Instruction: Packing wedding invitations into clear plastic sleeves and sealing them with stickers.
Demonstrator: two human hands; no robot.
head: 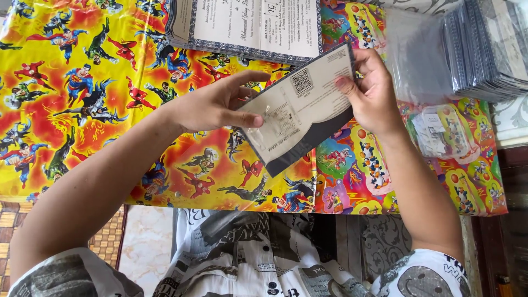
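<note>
Both my hands hold one folded card (301,107), cream with a dark blue-grey border, tilted above the table. My left hand (217,104) pinches its left end between thumb and fingers. My right hand (369,91) grips its upper right end. The card hangs above a colourful cartoon-printed table cover (110,82). A stack of similar printed cards (247,25) lies at the far edge, just beyond my hands.
A pile of clear plastic sleeves (423,55) and a tall stack of dark-edged cards (489,49) sit at the far right. A small clear bag of white slips (443,132) lies right of my right wrist. Patterned floor (143,242) shows below the cover's near edge.
</note>
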